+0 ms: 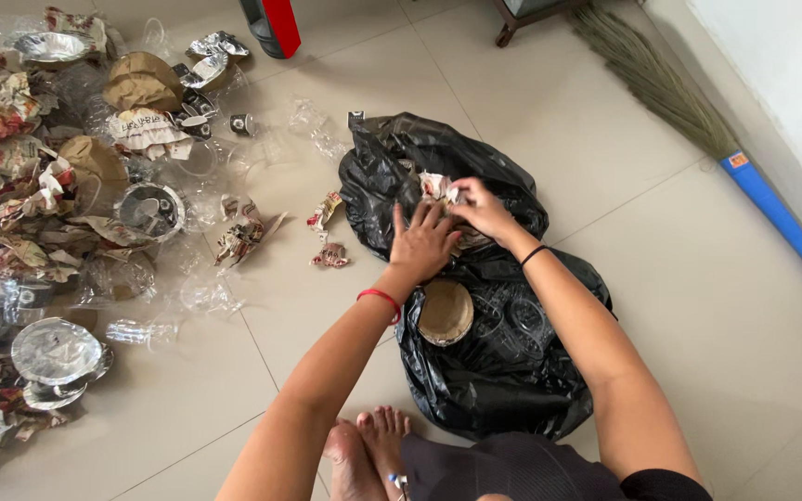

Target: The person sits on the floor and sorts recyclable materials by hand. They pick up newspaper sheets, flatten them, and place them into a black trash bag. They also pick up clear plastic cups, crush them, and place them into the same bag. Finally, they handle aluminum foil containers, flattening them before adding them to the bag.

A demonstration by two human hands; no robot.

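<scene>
A crumpled paper wrapper sits at the mouth of a black rubbish bag lying on the tiled floor. The right hand has its fingers pinched closed on the wrapper, while the left hand rests just beside it with fingers spread flat on the bag (holding nothing). A round brown paper lid lies on the bag below the left wrist. Two torn scraps lie on the floor just left of the bag. Farther left spreads a litter of foil dishes, clear plastic and crumpled paper. A broom lies along the wall.
</scene>
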